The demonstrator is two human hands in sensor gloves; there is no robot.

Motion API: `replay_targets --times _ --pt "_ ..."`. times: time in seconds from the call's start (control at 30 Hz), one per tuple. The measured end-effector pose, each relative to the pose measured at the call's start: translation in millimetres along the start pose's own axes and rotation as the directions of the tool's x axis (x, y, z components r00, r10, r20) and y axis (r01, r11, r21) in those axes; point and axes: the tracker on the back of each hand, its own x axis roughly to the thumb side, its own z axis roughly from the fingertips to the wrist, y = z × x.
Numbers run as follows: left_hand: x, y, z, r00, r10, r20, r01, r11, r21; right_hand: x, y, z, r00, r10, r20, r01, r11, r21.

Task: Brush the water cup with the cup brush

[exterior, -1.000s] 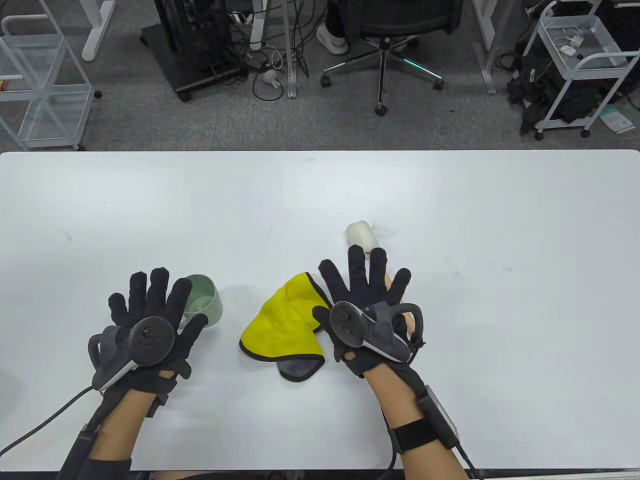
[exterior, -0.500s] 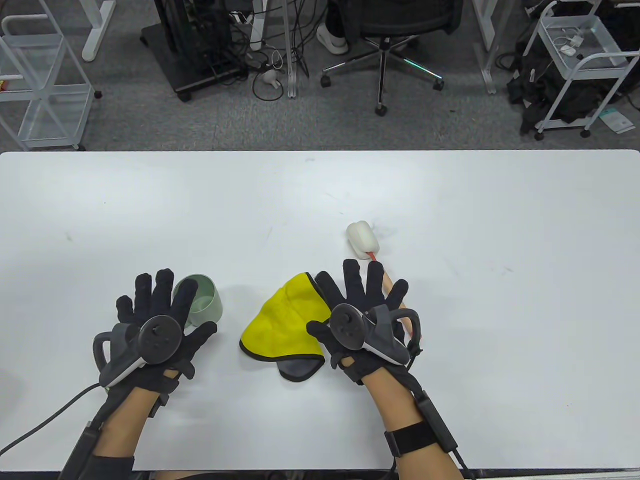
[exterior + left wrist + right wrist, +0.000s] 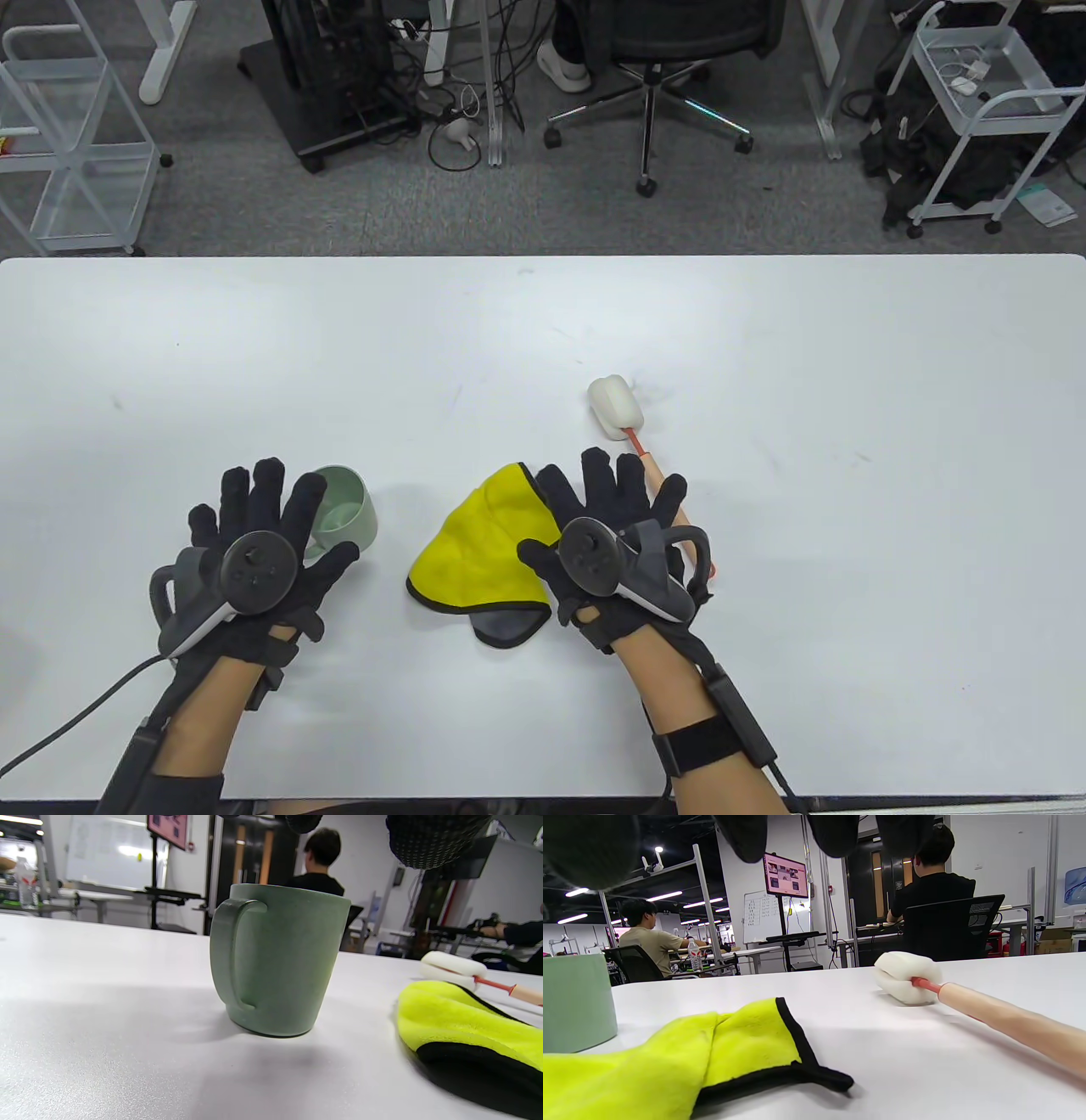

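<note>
Two hands hover spread and empty: the left hand (image 3: 254, 552) beside the cup (image 3: 344, 509), the right hand (image 3: 615, 543) over the brush (image 3: 645, 463), whose handle slants away leftward.

In the table view the black-gloved left hand (image 3: 254, 552) covers the near side of the pale green ceramic cup (image 3: 344, 509), while the black-gloved right hand (image 3: 615, 543) hides the middle of the cup brush's wooden handle (image 3: 657, 471) — whether either hand touches anything cannot be told. The right wrist view cuts the cup (image 3: 577, 1003) at its left edge, and the folded yellow cloth with black trim (image 3: 670, 1065) runs off its bottom edge.
</note>
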Motion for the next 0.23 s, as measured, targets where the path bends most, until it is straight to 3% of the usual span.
replay_targets --times 0.23 --pt "-0.9 -0.8 -0.2 1.000 0.007 -0.003 -0.007 1.000 -0.003 -2.0 -0.4 0.6 1.000 -0.014 -0.001 0.014 1.000 0.001"
